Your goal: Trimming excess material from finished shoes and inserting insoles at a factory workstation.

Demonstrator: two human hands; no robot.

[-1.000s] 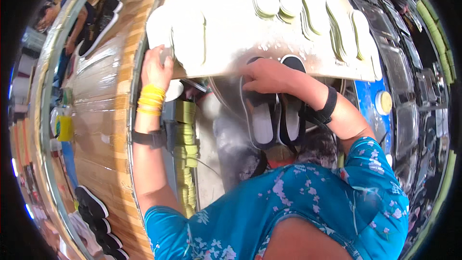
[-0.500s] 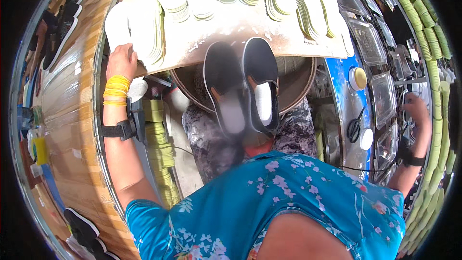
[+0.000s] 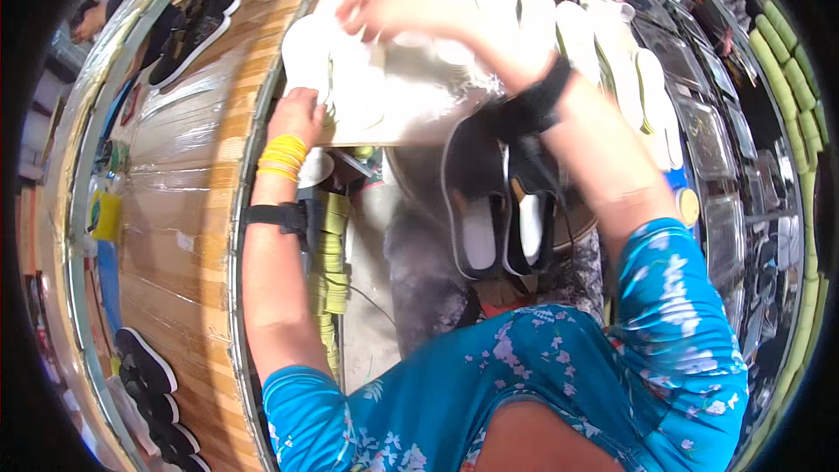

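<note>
Over the pale board (image 3: 415, 127), the right hand (image 3: 384, 13) is stretched across toward the left side, blurred, its fingers apart with nothing visibly between them. At the board's near left edge, the left hand (image 3: 300, 114) rests beside the leftmost insole stack (image 3: 304, 52); whether its fingers are closed on anything cannot be told. The 2 black shoes (image 3: 474, 157) lie side by side over the person's lap, toes near the board's edge, partly hidden by the right wristband (image 3: 535, 105), with no hand gripping them. The step in hand looks like a reach over the white insoles; from this position, picking 1 up would call for lowering the right hand and separating a single layer.
</note>
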